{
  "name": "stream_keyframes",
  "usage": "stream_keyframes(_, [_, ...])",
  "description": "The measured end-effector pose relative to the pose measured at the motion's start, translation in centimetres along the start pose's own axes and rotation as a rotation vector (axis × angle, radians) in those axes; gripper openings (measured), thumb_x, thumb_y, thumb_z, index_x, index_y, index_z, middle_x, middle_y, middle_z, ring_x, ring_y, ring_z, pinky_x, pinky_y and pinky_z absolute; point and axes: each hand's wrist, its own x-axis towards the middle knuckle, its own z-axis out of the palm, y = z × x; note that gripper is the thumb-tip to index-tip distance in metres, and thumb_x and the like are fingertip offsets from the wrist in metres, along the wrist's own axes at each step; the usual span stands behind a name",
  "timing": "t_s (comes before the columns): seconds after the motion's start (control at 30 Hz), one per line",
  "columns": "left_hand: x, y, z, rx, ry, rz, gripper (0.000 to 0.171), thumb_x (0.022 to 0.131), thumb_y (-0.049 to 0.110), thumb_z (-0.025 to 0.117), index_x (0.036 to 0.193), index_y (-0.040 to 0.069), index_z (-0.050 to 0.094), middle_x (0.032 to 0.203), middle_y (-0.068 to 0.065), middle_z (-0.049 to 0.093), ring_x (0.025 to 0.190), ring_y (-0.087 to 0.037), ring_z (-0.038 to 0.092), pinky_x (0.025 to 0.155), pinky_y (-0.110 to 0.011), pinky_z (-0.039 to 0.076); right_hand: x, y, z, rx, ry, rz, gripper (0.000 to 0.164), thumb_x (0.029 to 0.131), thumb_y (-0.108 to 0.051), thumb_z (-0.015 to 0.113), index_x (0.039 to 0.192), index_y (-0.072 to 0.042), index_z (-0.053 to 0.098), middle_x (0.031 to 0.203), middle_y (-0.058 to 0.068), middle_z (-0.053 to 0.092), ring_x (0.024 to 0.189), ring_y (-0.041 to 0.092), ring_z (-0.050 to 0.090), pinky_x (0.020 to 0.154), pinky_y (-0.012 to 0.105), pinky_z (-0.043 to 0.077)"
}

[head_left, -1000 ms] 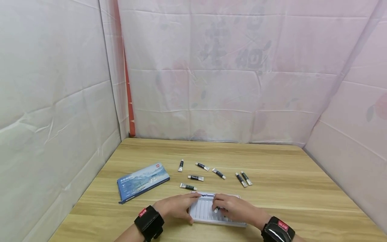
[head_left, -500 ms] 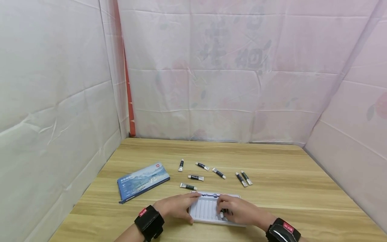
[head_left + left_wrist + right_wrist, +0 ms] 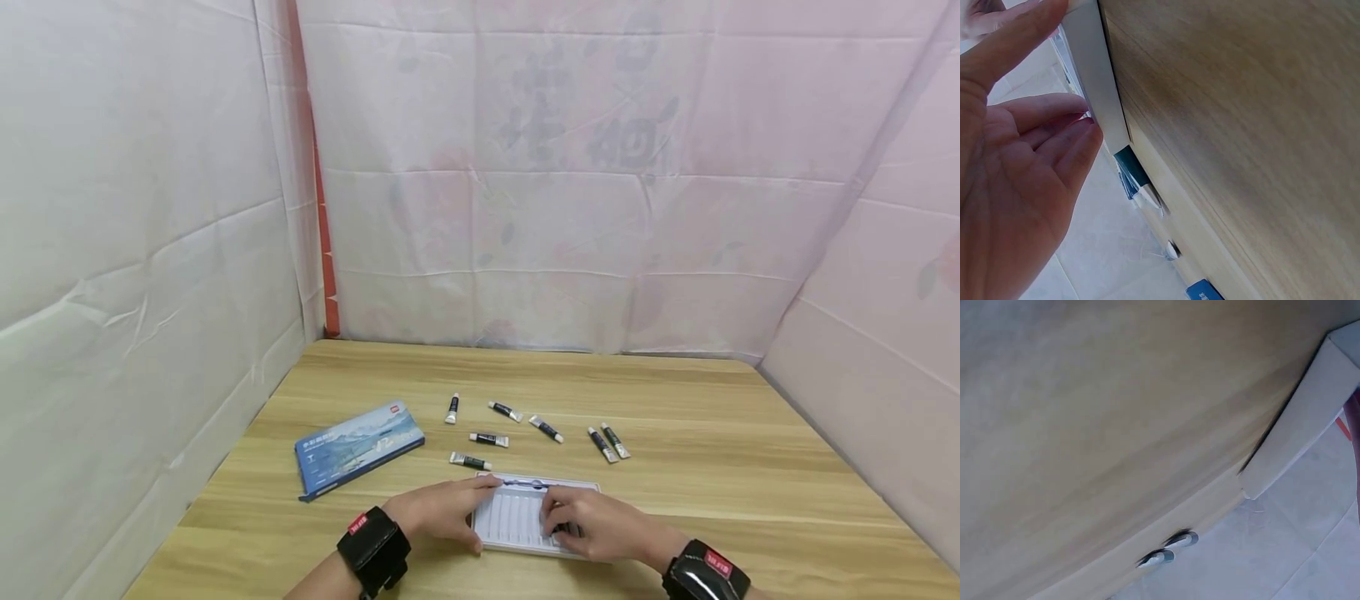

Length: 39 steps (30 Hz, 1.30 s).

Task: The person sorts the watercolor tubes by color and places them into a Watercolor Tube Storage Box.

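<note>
A white plastic tray with parallel slots lies at the near edge of the table. My left hand holds its left end, thumb at the near corner and fingers at the far one; the left wrist view shows those fingers against the tray's side wall. Over the right part of the tray, my right hand pinches a small dark paint tube, mostly hidden by the fingers. A thin blue stick-like item lies in the groove along the tray's far side.
Several paint tubes lie scattered beyond the tray, one close to its far left corner and a pair farther right. At the left lies a blue paint box. White sheets hang around the table.
My right hand has moved slightly right along the tray with the paint tube, whose white cap showed earlier and is now mostly covered. The left hand stays in place.
</note>
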Motion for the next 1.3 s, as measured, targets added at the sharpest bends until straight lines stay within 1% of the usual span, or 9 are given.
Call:
stream_keyframes(0.27, [0.1,0.3,-0.2,-0.012,-0.007,-0.020,0.078,0.076,0.033,0.074,0.138,0.004,0.039,0.145,-0.003,0.032,0.129,-0.014,0.032,0.102,-0.025,0.030,0.1,0.0,0.1,-0.093,0.003,-0.049,0.010,0.077,-0.007,0.071,0.085,-0.014,0.070,0.096,-0.005,0.055,0.088,0.001,0.051,0.076,0.009,0.041])
stream_keyframes(0.4, [0.1,0.4,-0.2,-0.012,-0.007,-0.020,0.077,0.075,0.033,0.074,0.138,0.004,0.040,0.144,-0.003,0.033,0.128,-0.014,0.033,0.102,-0.025,0.031,0.1,-0.1,0.0,-0.051,0.015,-0.004,0.010,0.078,-0.008,0.070,0.088,-0.012,0.070,0.097,-0.004,0.056,0.088,0.002,0.053,0.075,0.012,0.044])
stream_keyframes(0.53, [0.2,0.4,0.0,0.004,-0.007,-0.006,0.078,0.074,0.034,0.074,0.138,0.004,0.040,0.144,-0.003,0.033,0.128,-0.015,0.033,0.102,-0.025,0.031,0.0,0.7,-0.9,-0.004,0.118,0.077,0.012,0.081,-0.008,0.067,0.093,-0.009,0.068,0.097,-0.002,0.059,0.087,0.007,0.056,0.075,0.021,0.050])
stream_keyframes(0.63, [0.1,0.4,0.1,0.017,-0.004,0.005,0.078,0.075,0.035,0.074,0.137,0.004,0.041,0.144,-0.003,0.033,0.128,-0.015,0.033,0.101,-0.026,0.032,-0.1,2.3,-2.3,-0.048,0.249,0.177,0.015,0.080,-0.001,0.066,0.095,-0.005,0.066,0.094,0.002,0.060,0.083,0.014,0.059,0.072,0.028,0.052])
stream_keyframes(0.7, [0.2,0.4,0.0,0.021,-0.002,0.005,0.077,0.075,0.035,0.073,0.137,0.004,0.041,0.144,-0.002,0.032,0.128,-0.015,0.033,0.101,-0.026,0.032,-0.2,3.8,-3.3,-0.111,0.319,0.290,0.018,0.078,0.004,0.067,0.095,-0.001,0.065,0.092,0.006,0.060,0.080,0.019,0.060,0.069,0.031,0.053])
stream_keyframes(0.8, [0.1,0.4,-0.1,0.013,-0.003,-0.003,0.076,0.075,0.035,0.073,0.137,0.004,0.041,0.144,-0.002,0.032,0.128,-0.015,0.033,0.101,-0.027,0.032,-0.8,6.1,-4.2,-0.176,0.351,0.488,0.022,0.077,0.008,0.066,0.098,0.002,0.063,0.091,0.009,0.057,0.080,0.025,0.059,0.066,0.034,0.052])
stream_keyframes(0.9, [0.0,0.3,-0.2,0.004,-0.003,-0.007,0.076,0.076,0.034,0.073,0.137,0.004,0.041,0.144,-0.001,0.032,0.128,-0.015,0.033,0.101,-0.027,0.033,-1.7,8.3,-4.1,-0.208,0.336,0.648,0.023,0.079,0.006,0.065,0.101,0.003,0.061,0.090,0.012,0.054,0.077,0.027,0.056,0.062,0.035,0.049])
stream_keyframes(1.03, [0.0,0.4,-0.2,-0.009,-0.001,-0.009,0.075,0.075,0.033,0.074,0.137,0.004,0.042,0.144,-0.001,0.033,0.128,-0.015,0.034,0.101,-0.027,0.033,-2.7,10.3,-3.1,-0.217,0.300,0.763,0.021,0.080,0.003,0.064,0.100,0.007,0.059,0.087,0.016,0.054,0.072,0.029,0.056,0.060,0.039,0.048])
stream_keyframes(1.3, [0.0,0.4,-0.1,0.012,-0.001,-0.003,0.077,0.075,0.034,0.074,0.138,0.004,0.040,0.144,-0.003,0.033,0.128,-0.015,0.033,0.101,-0.027,0.032,-2.9,11.5,-2.1,-0.230,0.206,0.882,0.021,0.078,0.002,0.066,0.096,0.012,0.059,0.084,0.020,0.057,0.076,0.034,0.058,0.063,0.042,0.050])
